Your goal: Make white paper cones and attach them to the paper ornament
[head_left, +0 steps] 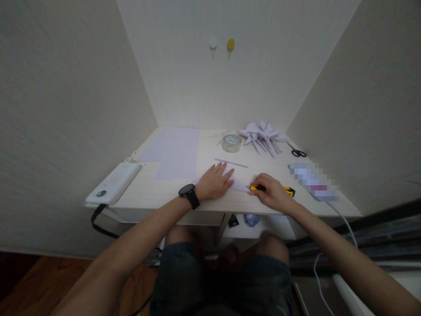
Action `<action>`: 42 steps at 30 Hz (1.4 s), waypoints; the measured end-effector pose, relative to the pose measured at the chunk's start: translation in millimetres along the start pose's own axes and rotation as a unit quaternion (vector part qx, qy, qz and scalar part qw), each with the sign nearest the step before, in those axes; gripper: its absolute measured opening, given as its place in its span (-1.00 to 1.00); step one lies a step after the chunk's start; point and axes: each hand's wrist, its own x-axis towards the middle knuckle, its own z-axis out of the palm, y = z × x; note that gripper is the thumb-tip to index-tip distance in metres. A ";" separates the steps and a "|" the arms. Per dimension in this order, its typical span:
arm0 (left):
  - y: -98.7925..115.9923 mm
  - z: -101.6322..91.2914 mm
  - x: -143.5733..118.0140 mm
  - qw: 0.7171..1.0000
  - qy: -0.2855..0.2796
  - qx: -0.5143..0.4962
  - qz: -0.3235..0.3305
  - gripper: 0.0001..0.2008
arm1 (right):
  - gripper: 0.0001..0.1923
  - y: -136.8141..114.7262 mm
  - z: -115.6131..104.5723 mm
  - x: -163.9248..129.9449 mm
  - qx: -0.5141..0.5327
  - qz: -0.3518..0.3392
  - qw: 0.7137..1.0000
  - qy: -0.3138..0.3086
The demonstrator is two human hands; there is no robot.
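Two hands: left (215, 181) flat, right (272, 193) gripping.

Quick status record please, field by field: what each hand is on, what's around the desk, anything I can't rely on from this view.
left hand: flat, fingers spread, pressing down the folded white paper
right hand: gripping a yellow utility knife, tip at the paper's right edge
paper strip: lying just beyond the left hand
tape roll: at the back, beside a pile of folded paper pieces
scissors: back right
flat sheets: left of centre
white power bank: left edge of the desk
unclear: whether the blade is out
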 end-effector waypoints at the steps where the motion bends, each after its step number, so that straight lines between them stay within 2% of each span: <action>1: 0.0 0.1 -0.1 1.000 0.001 0.000 0.001 -0.40 | -0.90 0.0 -0.3 0.0 0.001 0.001 1.000 0.000; 20: 0.7 -0.5 -1.0 1.000 0.011 -0.028 -0.002 -0.43 | -0.91 5.4 -10.7 -3.8 0.024 -0.007 1.000 -0.012; 29: 0.8 0.9 0.2 0.999 0.010 -0.050 -0.005 -0.41 | -0.90 11.8 -25.8 -21.4 0.003 0.000 0.999 -0.033; 33: 1.9 -4.1 -1.6 0.998 0.044 -0.051 -0.003 -0.35 | -0.88 15.0 -30.8 -29.1 -0.008 0.027 0.999 -0.024; 36: -0.1 -15.4 -6.4 0.996 0.080 -0.023 0.032 -0.31 | -0.85 16.1 -30.2 -32.1 -0.022 0.048 0.999 -0.011; 39: -4.0 -31.3 -12.5 0.996 0.045 0.021 0.078 -0.40 | -0.85 15.9 -28.0 -32.9 -0.027 0.060 0.998 -0.002; 42: -6.1 -44.7 -17.0 0.993 -0.027 0.034 0.106 -0.65 | -0.85 15.1 -27.5 -31.6 -0.021 0.073 0.997 0.001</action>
